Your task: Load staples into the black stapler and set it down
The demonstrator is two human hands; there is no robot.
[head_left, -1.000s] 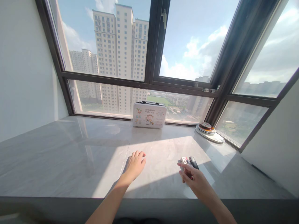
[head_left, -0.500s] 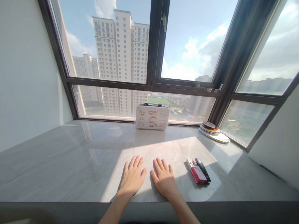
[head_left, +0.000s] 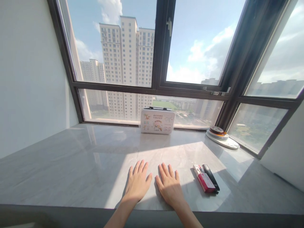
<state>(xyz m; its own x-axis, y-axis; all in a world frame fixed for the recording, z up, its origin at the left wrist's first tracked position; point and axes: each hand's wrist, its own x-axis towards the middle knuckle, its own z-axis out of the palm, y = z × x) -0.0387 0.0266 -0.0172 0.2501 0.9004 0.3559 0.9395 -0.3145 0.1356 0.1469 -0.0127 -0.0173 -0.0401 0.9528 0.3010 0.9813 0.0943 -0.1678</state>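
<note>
Palm down on the grey marbled windowsill (head_left: 78, 177), my left hand (head_left: 138, 181) lies flat with its fingers a little apart. My right hand (head_left: 169, 185) rests beside it in the same way, thumb toward the left one. Neither holds anything. To the right of my right hand lies a small red and white box (head_left: 204, 180) with printing on it. A black stapler (head_left: 211, 178) is right alongside that box, on its far side. Farther back, a white carrying case (head_left: 157, 122) with cartoon prints and a dark handle stands upright against the window.
Several stacked plates (head_left: 222, 139), with an orange-brown piece among them, sit in the back right corner. A dark window frame (head_left: 114, 87) borders the sill at the back. White walls (head_left: 30, 79) close off both sides. The sill's front edge (head_left: 59, 206) runs below my wrists.
The whole view has shifted slightly, so everything appears a little lower and farther right. My hands stay flat in the same place on the sill.
</note>
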